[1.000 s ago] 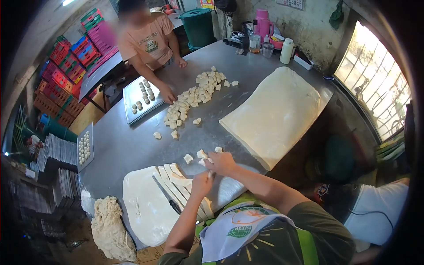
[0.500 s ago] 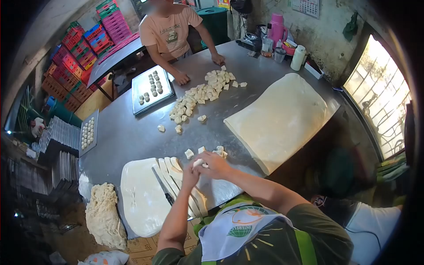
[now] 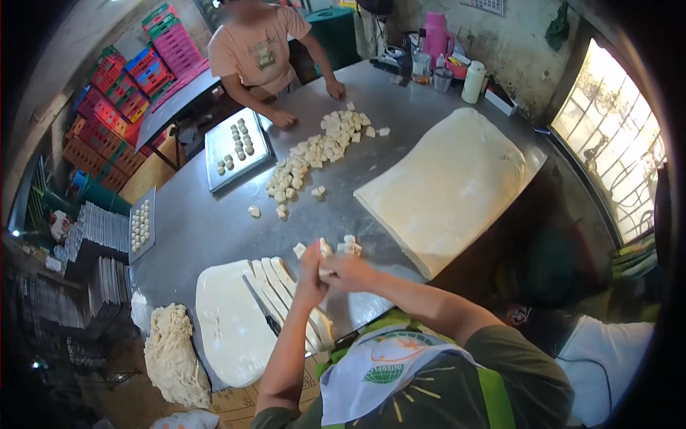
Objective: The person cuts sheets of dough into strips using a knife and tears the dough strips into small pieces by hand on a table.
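My left hand (image 3: 311, 277) and my right hand (image 3: 349, 273) meet over the near part of the metal table, fingers closed around a small dough piece (image 3: 326, 272) that is mostly hidden. Just beyond them are several cut dough pieces (image 3: 349, 246). To the left, long dough strips (image 3: 270, 284) lie beside a thick dough slab (image 3: 232, 314). A knife (image 3: 272, 324) rests along the strips, partly covered by my left forearm.
Across the metal table (image 3: 193, 229), a co-worker (image 3: 261, 53) stands by a heap of dough pieces (image 3: 307, 159) and a tray (image 3: 214, 182) of dough balls. A large dough sheet (image 3: 446, 186) covers the right side. Rough dough (image 3: 175, 354) sits at the left edge.
My hands have come closer together, the left fingers now pointing up and away. The view has shifted slightly. The co-worker's hands stay resting on the table.
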A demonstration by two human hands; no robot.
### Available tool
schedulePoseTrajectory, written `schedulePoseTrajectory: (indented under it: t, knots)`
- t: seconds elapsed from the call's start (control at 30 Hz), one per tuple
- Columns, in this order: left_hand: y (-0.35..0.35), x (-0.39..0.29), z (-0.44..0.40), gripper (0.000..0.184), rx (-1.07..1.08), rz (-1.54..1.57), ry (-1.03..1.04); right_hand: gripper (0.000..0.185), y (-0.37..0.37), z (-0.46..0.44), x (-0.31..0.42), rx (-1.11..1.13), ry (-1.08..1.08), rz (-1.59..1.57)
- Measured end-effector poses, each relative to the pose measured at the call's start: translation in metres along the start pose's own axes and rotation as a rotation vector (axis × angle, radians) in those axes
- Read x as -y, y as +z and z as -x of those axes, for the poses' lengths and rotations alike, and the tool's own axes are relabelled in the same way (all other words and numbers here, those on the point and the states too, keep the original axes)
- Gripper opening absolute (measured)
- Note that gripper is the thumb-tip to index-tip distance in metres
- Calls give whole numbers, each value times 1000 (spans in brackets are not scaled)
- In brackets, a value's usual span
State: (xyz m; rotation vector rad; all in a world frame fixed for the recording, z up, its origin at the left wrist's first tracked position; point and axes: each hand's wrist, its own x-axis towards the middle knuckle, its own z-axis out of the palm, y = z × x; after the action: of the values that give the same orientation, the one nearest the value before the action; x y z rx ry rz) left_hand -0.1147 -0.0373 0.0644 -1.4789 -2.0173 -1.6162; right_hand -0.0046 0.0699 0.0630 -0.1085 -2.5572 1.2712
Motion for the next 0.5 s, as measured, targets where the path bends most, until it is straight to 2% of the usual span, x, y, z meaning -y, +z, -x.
schedulePoseTrajectory:
  t: [0.03,0.1,0.13,0.17,0.23,0.27,0.3,0.4,0.43,0.5]
  knots:
    - [-3,2,4,24,2,2,-4,30,-1,-4,6,-119,-59,-35]
    - [-10,11,5,26,270,124,-297,30,-7,-16,13,-371,-186,-92]
    - [-12,12,5,27,409,187,-444,30,-9,-15,12,-377,-181,-83]
    - [-11,11,7,27,412,194,-438,31,-11,-14,10,-350,-18,39]
    - [-11,-7,11,32,645,-111,-398,31,-13,-9,7,-284,309,274]
    - [-11,-14,8,34,754,-265,-367,31,-16,-11,0,-289,309,282]
    - [-15,-18,7,34,757,-259,-361,31,-20,-13,-7,-235,359,317]
    - [-28,-29,7,33,560,193,-424,31,-19,-7,-20,-123,474,378]
    - [-27,-20,6,33,560,196,-420,31,-15,-6,-22,-210,382,342]
    - [-24,10,10,32,364,25,-231,32,-10,-4,-12,-364,184,263]
